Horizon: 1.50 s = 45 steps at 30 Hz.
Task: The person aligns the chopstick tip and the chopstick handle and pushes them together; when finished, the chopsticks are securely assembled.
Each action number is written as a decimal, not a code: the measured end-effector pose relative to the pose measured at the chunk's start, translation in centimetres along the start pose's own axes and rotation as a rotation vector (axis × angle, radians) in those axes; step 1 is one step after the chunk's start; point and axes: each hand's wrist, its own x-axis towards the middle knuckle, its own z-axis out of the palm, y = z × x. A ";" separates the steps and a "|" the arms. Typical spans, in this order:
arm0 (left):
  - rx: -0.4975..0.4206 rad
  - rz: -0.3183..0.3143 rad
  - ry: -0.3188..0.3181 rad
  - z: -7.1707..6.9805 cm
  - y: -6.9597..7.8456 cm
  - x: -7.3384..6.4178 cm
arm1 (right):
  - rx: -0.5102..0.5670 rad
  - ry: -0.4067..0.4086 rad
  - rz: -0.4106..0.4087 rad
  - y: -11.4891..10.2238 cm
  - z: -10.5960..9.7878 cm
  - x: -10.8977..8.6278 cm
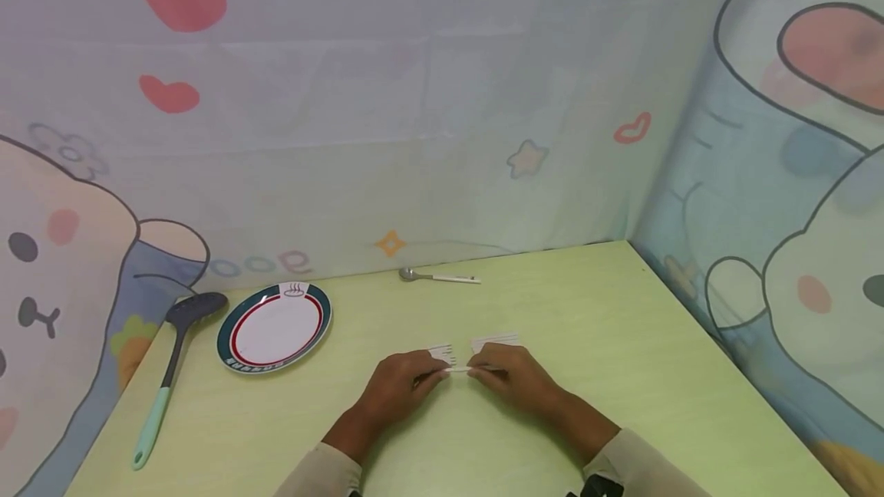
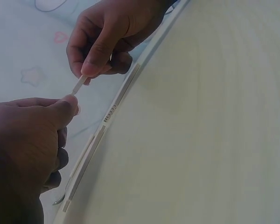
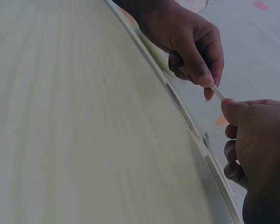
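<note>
Between my two hands runs a thin white stick (image 1: pixel 458 369), lying level in the head view. My left hand (image 1: pixel 406 383) pinches one end with thumb and forefinger. The other end is pinched the same way by my right hand (image 1: pixel 514 378); both wrist views show the short bare length between the fingertips. Just beyond the left fingers lies a white piece with thin dark lines (image 1: pixel 440 353), and a similar lined white piece (image 1: pixel 496 341) shows behind the right hand. Each is partly hidden by a hand.
A spoon with a white handle (image 1: pixel 452 278) lies near the back edge of the pale green table (image 1: pixel 663 374). Left of my hands sits a white plate with a dark green rim (image 1: pixel 282 328). Beside it is a black turner with a mint handle (image 1: pixel 156 420). A printed curtain (image 1: pixel 331 98) hangs behind.
</note>
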 end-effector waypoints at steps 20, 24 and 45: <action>0.055 0.032 0.046 0.2 1.8 0.5 | 0.099 -0.014 0.062 -0.8 -0.4 0.1; 0.031 -0.057 0.000 -0.1 1.5 0.3 | 0.034 -0.025 0.089 -0.3 -1.0 -0.1; 0.050 -0.115 0.015 0.2 0.1 -0.6 | -0.139 -0.053 0.227 1.2 -1.9 -2.5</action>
